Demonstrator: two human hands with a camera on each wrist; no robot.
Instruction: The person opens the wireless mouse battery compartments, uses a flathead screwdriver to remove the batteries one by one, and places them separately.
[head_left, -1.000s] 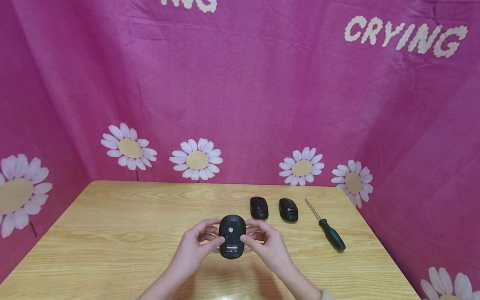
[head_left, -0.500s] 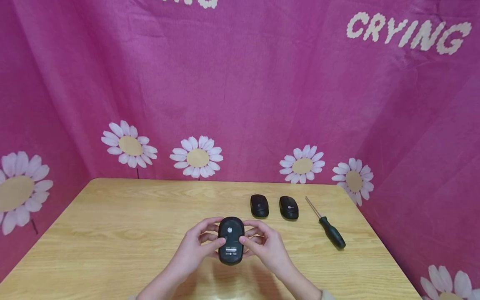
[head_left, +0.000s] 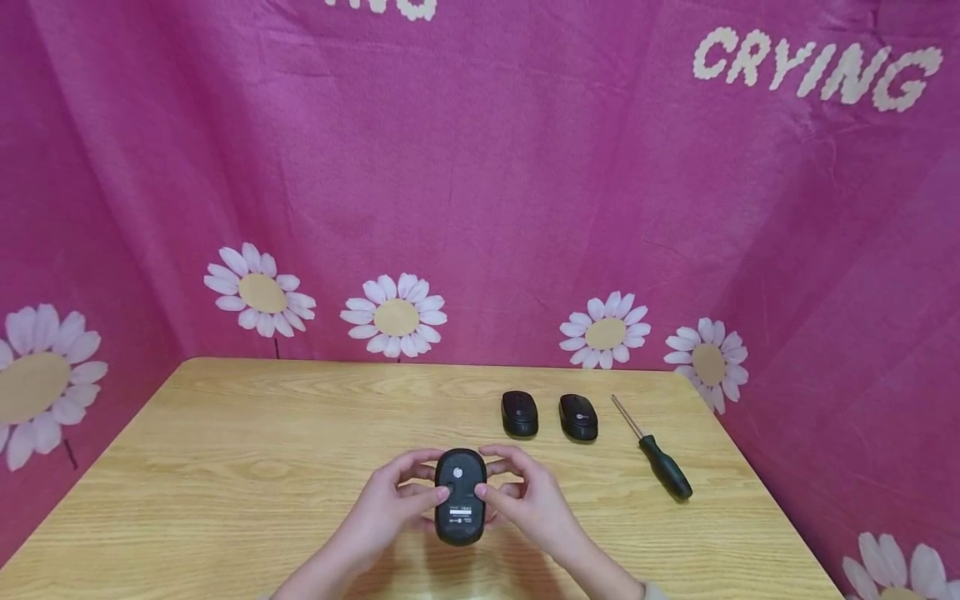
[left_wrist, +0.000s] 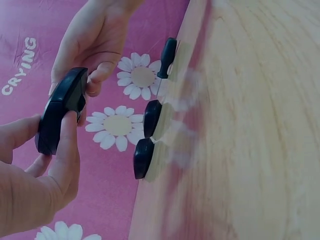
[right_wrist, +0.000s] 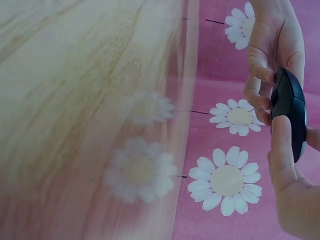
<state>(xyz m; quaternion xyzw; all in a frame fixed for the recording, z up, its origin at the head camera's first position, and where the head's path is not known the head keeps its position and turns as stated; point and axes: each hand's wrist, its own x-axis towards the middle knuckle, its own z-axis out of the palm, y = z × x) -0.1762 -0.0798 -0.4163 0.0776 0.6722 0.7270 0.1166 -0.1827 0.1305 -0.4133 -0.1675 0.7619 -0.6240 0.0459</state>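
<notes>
Both thumbs press on the flat bottom of the black mouse (head_left: pixel 460 496), which the left hand (head_left: pixel 390 504) and right hand (head_left: pixel 528 500) hold up over the wooden table (head_left: pixel 225 483), underside up so it shows, near two more mice (head_left: pixel 519 414) and a screwdriver (head_left: pixel 660 462).

Label print on the held mouse (head_left: pixel 460 497) is too small to read; its top side faces away, hidden.
</notes>
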